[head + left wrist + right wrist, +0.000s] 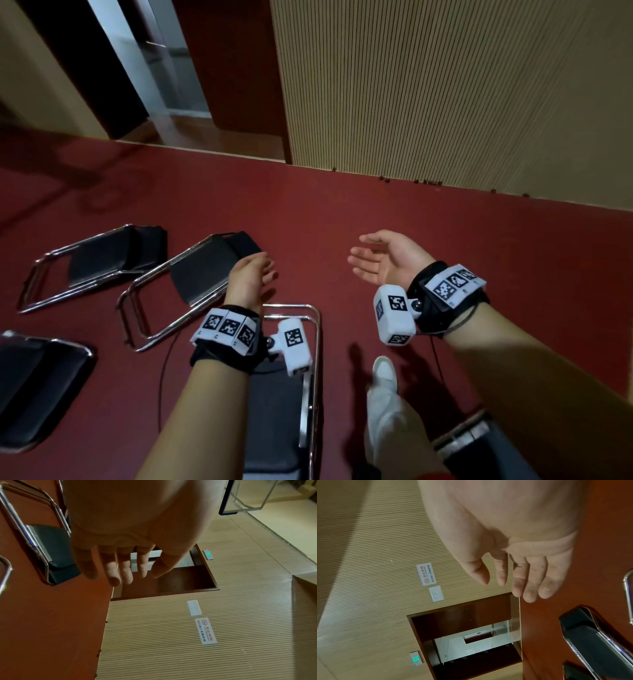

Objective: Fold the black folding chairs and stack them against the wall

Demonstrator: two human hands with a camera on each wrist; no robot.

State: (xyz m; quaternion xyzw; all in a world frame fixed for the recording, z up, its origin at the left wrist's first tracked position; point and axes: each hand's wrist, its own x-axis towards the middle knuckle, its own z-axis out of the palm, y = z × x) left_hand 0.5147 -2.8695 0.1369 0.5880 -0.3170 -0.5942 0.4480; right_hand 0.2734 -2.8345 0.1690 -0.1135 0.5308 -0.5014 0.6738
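Folded black chairs (191, 274) lie flat on the red carpet (342, 212) near a slatted wall (445, 85); the left hand (250, 281) and right hand (387, 257) hover spread, holding nothing.

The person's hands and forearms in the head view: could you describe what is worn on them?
Both forearms are bare, without sleeves. The left hand and right hand are ungloved. Each wrist has a black strap with white square-coded marker tiles, a white boxy camera and a thin black cable.

Black-seated, chrome-framed folding chairs (202, 270) lie on dark red carpet (342, 212). At twelve o'clock, a beige wall panel (445, 85) carries thin dark stripes.
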